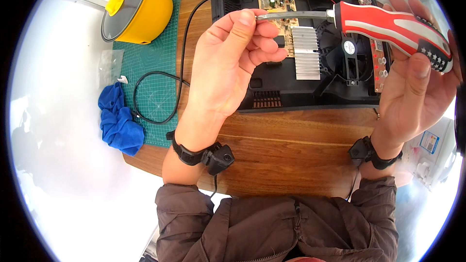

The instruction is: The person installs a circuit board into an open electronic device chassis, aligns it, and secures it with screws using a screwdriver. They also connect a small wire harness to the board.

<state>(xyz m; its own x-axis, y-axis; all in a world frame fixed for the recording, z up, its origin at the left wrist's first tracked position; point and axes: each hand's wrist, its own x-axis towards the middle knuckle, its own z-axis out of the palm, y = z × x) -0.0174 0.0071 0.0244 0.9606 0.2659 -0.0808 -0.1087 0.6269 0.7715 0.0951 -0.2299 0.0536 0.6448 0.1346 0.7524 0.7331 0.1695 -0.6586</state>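
Note:
My right hand (pixel 412 87) holds a screwdriver (pixel 383 26) by its thick red, grey and black handle, the thumb lying along the underside and the fingers partly spread behind. Its metal shaft points left. At the far end my left hand (pixel 230 56) pinches the tip between thumb and forefinger; whether a tiny part sits there too, I cannot make out. Below and beyond both hands lies an opened black appliance housing (pixel 286 99). Inside are a circuit board (pixel 264 2), a silver finned heat sink (pixel 307 53), a black fan (pixel 335 53) and a narrow strip board (pixel 378 75).
A yellow pot (pixel 155 12) with a dark lid stands at the back left on a green cutting mat (pixel 155 90). A black cable (pixel 180 53) loops over the mat beside a blue cloth (pixel 119 121) and a clear plastic bag (pixel 110 65). The wooden table (pixel 291 155) stretches in front.

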